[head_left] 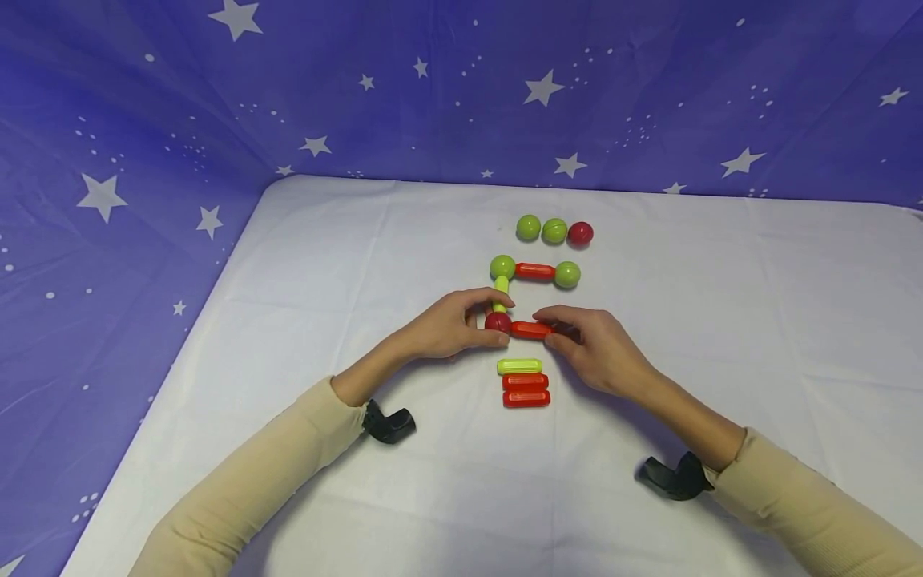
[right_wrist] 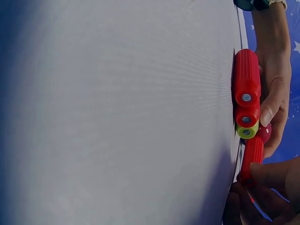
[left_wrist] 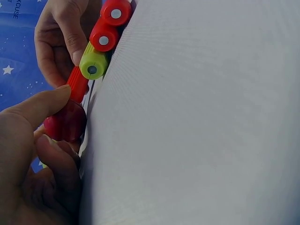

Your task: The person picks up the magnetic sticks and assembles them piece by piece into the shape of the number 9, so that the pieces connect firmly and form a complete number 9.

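In the head view my left hand (head_left: 449, 327) grips a dark red ball (head_left: 498, 322) between thumb and fingers. My right hand (head_left: 600, 346) pinches the right end of a red magnetic rod (head_left: 530, 330), whose left end meets that ball. From the ball a yellow-green rod (head_left: 501, 286), partly covered by the left fingers, runs up to a green ball (head_left: 502, 267). Another red rod (head_left: 535, 272) joins this one to a second green ball (head_left: 567, 275). In the left wrist view, the left thumb lies over the place where the ball (left_wrist: 65, 123) and the rod (left_wrist: 77, 85) meet.
Nearer me lie a loose yellow-green rod (head_left: 519, 366) and two red rods (head_left: 525, 390), side by side. Behind the joined pieces is a row of two green balls (head_left: 554, 231) and one red ball (head_left: 580, 234). A starry blue cloth (head_left: 461, 104) hangs behind the white table (head_left: 346, 256).
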Demonstrator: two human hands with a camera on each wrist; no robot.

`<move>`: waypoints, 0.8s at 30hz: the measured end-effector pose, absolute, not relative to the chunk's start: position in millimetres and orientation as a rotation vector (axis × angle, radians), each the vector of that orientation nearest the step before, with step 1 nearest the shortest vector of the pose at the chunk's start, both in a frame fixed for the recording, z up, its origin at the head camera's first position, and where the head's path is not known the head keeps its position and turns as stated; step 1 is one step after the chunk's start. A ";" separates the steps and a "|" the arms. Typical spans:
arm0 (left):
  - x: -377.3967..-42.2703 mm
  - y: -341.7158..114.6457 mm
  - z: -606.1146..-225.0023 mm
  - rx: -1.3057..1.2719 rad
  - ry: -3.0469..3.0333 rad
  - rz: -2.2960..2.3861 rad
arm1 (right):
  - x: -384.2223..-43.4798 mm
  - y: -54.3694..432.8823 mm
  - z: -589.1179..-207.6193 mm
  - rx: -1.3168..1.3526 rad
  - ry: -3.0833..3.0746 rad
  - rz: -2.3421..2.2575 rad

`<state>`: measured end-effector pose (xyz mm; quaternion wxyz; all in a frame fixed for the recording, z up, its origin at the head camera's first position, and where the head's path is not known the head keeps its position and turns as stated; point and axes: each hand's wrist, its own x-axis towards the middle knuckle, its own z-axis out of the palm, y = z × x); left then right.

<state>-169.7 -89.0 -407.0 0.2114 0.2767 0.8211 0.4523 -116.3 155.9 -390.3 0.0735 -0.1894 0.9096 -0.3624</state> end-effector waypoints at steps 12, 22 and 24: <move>-168.6 -89.2 -406.5 0.770 2.290 1.245 | -119.8 166.8 -381.7 -0.525 2.773 -1.175; -169.3 -88.7 -408.0 0.782 2.286 1.260 | -153.8 183.3 -381.5 -0.507 3.016 -1.342; -169.3 -89.3 -408.0 0.775 2.293 1.262 | -165.2 184.6 -379.8 -0.483 3.059 -1.332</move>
